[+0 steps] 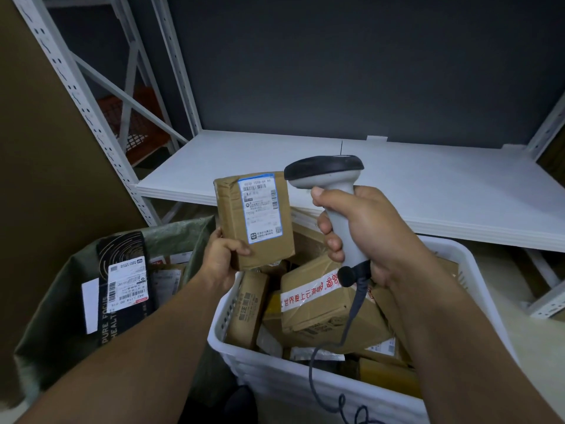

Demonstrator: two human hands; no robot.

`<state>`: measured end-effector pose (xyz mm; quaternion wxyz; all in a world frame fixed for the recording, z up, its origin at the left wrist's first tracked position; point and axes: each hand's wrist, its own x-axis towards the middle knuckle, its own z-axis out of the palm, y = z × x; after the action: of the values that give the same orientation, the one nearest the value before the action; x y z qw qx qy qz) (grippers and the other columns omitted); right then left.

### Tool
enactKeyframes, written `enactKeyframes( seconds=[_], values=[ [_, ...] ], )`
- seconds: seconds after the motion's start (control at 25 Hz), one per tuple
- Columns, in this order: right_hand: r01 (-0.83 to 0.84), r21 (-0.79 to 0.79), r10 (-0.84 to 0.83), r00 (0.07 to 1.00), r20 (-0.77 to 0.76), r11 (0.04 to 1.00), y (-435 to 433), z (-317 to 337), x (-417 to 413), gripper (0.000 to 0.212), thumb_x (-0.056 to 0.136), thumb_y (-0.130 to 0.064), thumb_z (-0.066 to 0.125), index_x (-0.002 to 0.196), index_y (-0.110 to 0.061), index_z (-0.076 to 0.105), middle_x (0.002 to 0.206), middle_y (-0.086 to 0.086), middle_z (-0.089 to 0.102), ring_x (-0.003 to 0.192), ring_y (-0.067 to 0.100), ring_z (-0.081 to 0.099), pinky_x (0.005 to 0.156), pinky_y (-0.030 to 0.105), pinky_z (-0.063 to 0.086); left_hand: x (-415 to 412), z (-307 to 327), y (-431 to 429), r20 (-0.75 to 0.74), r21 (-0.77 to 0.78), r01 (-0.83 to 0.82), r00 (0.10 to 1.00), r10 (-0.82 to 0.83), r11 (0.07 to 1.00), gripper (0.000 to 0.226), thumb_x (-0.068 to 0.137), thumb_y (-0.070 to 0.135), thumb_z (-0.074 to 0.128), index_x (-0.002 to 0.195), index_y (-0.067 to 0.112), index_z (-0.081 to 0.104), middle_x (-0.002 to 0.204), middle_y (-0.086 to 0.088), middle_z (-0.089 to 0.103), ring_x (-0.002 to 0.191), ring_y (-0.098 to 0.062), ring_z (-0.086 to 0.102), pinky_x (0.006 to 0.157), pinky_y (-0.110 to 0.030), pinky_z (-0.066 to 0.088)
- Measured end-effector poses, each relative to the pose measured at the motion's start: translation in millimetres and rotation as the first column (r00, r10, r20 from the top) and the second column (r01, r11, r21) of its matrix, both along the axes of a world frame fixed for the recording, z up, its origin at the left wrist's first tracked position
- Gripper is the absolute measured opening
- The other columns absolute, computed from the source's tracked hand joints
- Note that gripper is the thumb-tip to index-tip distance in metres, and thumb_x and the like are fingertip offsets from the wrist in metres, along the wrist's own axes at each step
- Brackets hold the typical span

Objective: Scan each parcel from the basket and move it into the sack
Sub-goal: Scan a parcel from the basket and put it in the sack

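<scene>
Left hand point(223, 255) pinched a small brown cardboard parcel point(255, 220) by its lower corner, thumb on the front, upright over the far left corner of the basket point(275, 381), white label facing the camera. Right hand point(360, 237) wrapped tight round the grey plastic scanner point(327, 172), its black head just beside the parcel's top. Taped boxes crowded the white slotted basket; the green woven sack point(55, 301) sat left.

Both arms are bare: the left forearm point(137, 347) and the right forearm point(452, 332) show uncovered skin along all their visible length. The left hand point(221, 255) and the right hand point(357, 237) are bare as well, with short, plain nails on thumb and fingers.
</scene>
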<state>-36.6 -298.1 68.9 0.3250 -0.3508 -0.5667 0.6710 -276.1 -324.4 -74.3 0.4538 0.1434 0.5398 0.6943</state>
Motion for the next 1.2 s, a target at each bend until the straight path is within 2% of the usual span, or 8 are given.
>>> enactKeyframes(
  seconds=[0.12, 0.28, 0.52, 0.6, 0.8, 0.96, 1.08, 1.2],
  values=[
    [-0.024, 0.011, 0.024, 0.999, 0.024, 1.0, 1, -1, -1, 0.018, 0.097, -0.025, 0.065, 0.094, -0.009, 0.058, 0.066, 0.008, 0.054, 0.045, 0.016, 0.044, 0.045, 0.026, 0.037, -7, -10, -1, -0.001, -0.027, -0.009, 1.0, 0.009, 1.0, 0.112, 0.024, -0.001, 0.064, 0.135, 0.007, 0.051, 0.12, -0.019, 0.072, 0.113, -0.047, 0.063, 0.076, -0.054, 0.058],
    [-0.018, 0.015, 0.018, 0.999, 0.048, 1.0, 2, 0, 1, 0.019, 0.098, -0.026, 0.065, 0.093, -0.008, 0.059, 0.066, 0.009, 0.054, 0.046, 0.016, 0.045, 0.045, 0.026, 0.038, -13, -12, -2, 0.003, -0.059, 0.002, 1.0, -0.002, 0.998, 0.104, 0.025, 0.0, 0.066, 0.128, 0.01, 0.056, 0.119, -0.017, 0.073, 0.118, -0.049, 0.061, 0.076, -0.055, 0.059],
    [-0.024, 0.011, 0.023, 0.999, 0.045, 1.0, 2, 3, 5, 0.018, 0.097, -0.026, 0.065, 0.093, -0.009, 0.059, 0.065, 0.009, 0.054, 0.044, 0.017, 0.044, 0.044, 0.025, 0.038, -17, -8, -5, -0.009, -0.058, -0.022, 1.0, 0.022, 0.998, 0.081, 0.061, -0.028, 0.042, 0.129, 0.015, 0.05, 0.116, -0.014, 0.069, 0.103, -0.036, 0.064, 0.052, -0.036, 0.059],
    [-0.027, 0.01, 0.027, 0.998, 0.058, 1.0, 2, 4, 6, 0.018, 0.097, -0.026, 0.066, 0.093, -0.009, 0.06, 0.065, 0.009, 0.055, 0.045, 0.017, 0.045, 0.044, 0.025, 0.039, -20, -8, -6, -0.039, -0.077, -0.032, 0.999, 0.029, 0.996, 0.085, 0.06, -0.029, 0.042, 0.132, 0.016, 0.05, 0.117, -0.013, 0.069, 0.107, -0.036, 0.063, 0.057, -0.037, 0.059],
    [-0.038, 0.008, 0.037, 0.996, 0.082, 0.999, 2, 4, 10, 0.019, 0.097, -0.027, 0.066, 0.093, -0.009, 0.06, 0.066, 0.009, 0.055, 0.045, 0.016, 0.046, 0.044, 0.025, 0.04, -27, -8, -9, -0.091, -0.108, -0.052, 0.995, 0.043, 0.993, 0.093, 0.057, -0.029, 0.044, 0.136, 0.021, 0.05, 0.119, -0.013, 0.068, 0.115, -0.037, 0.06, 0.092, -0.056, 0.055],
    [-0.036, 0.023, 0.034, 0.996, 0.08, 0.999, 2, 6, 10, 0.018, 0.097, -0.026, 0.066, 0.093, -0.009, 0.061, 0.064, 0.008, 0.057, 0.044, 0.016, 0.046, 0.044, 0.025, 0.04, -24, -6, -8, -0.073, -0.115, -0.055, 0.996, 0.047, 0.992, 0.094, 0.051, -0.022, 0.048, 0.136, 0.018, 0.051, 0.116, -0.011, 0.07, 0.111, -0.036, 0.06, 0.081, -0.051, 0.058],
    [-0.018, 0.04, 0.013, 0.994, 0.105, 0.999, 4, 5, 11, 0.021, 0.097, -0.025, 0.067, 0.085, -0.009, 0.06, 0.056, 0.005, 0.057, 0.041, 0.015, 0.046, 0.042, 0.024, 0.04, -21, -1, -8, -0.029, -0.073, -0.058, 0.998, 0.056, 0.996, 0.1, 0.038, -0.005, 0.056, 0.137, 0.007, 0.05, 0.121, -0.014, 0.071, 0.112, -0.041, 0.062, 0.07, -0.043, 0.058],
    [0.067, 0.061, -0.075, 0.986, 0.15, 0.996, 12, -5, 13, 0.015, 0.094, -0.017, 0.069, 0.09, -0.005, 0.061, 0.068, 0.01, 0.06, 0.045, 0.017, 0.05, 0.043, 0.026, 0.043, -15, 6, -4, -0.007, -0.024, -0.028, 1.0, 0.028, 0.999, 0.104, 0.031, 0.002, 0.06, 0.135, 0.0, 0.051, 0.123, -0.017, 0.071, 0.104, -0.039, 0.066, 0.071, -0.043, 0.059]
  ],
)
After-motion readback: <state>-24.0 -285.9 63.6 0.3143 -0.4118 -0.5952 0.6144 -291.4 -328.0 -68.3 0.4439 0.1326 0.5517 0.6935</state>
